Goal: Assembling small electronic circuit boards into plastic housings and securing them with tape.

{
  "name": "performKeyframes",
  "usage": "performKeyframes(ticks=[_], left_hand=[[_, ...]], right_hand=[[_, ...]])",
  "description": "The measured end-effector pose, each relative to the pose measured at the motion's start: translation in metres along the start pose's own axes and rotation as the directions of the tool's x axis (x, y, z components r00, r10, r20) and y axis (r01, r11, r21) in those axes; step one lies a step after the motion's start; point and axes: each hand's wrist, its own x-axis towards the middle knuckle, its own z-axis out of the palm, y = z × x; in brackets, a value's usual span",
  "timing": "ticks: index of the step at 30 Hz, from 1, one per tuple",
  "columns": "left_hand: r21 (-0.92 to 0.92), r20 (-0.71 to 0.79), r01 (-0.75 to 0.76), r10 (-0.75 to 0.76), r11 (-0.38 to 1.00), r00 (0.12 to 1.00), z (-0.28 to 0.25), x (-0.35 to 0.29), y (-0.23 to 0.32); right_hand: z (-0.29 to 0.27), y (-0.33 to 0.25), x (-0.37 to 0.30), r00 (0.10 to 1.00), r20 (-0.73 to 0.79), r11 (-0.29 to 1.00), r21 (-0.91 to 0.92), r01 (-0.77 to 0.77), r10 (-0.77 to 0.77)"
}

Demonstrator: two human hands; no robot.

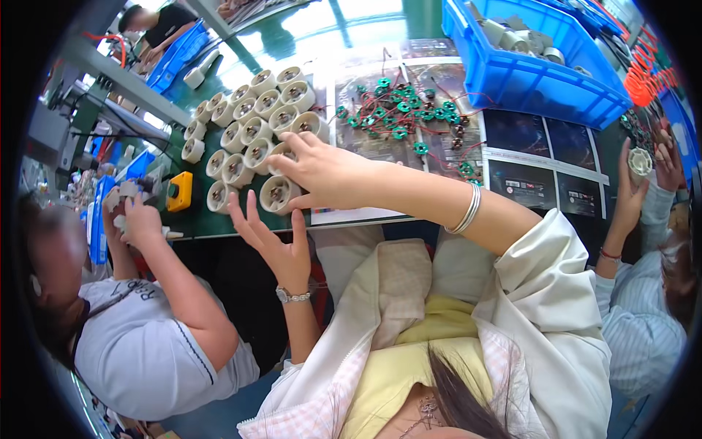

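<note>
Rows of round cream-coloured plastic cups (256, 130) with metal parts inside stand on the green table. My right hand (333, 174) reaches leftward over their near right side. Its fingers are spread and touch or hover at the rims of the cups there; exact contact is hard to make out. The front cup (279, 194) sits beside its thumb and is partly covered. At the table's front edge, my left hand (274, 245) is raised palm up with fingers apart and nothing in it. It is nearest to the front cups, including the leftmost front one (219, 197).
Small green circuit boards (398, 108) with red and black wires lie piled on printed sheets (537, 183). A blue bin (541, 91) of grey-white parts stands far right. A yellow box with a button (179, 192) sits left. Co-workers sit on both sides, handling parts.
</note>
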Motion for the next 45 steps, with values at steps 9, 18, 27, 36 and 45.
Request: performKeyframes(ticks=[9,18,27,36,45], left_hand=[[0.474,0.098,-0.231,0.210,0.850,0.973,0.003,0.040,0.039],[0.499,0.264,-0.329,0.221,0.802,0.939,0.034,0.066,0.030],[0.514,0.244,-0.320,0.222,0.796,0.944,0.026,0.082,0.024],[0.285,0.300,-0.277,0.189,0.918,0.935,0.039,0.090,0.040],[0.205,0.413,-0.327,0.221,0.923,0.884,0.026,0.082,0.059]], right_hand=[[-0.168,0.085,-0.046,0.697,-0.462,0.832,0.216,-0.511,0.548],[-0.212,0.306,-0.126,0.799,-0.159,0.756,-0.260,-0.601,0.580],[-0.224,0.265,-0.105,0.634,0.278,0.682,-0.132,-0.719,0.722],[-0.240,0.281,-0.108,0.562,0.294,0.616,-0.138,-0.776,0.773],[-0.233,0.318,-0.118,0.607,0.320,0.639,0.008,-0.770,0.727]])
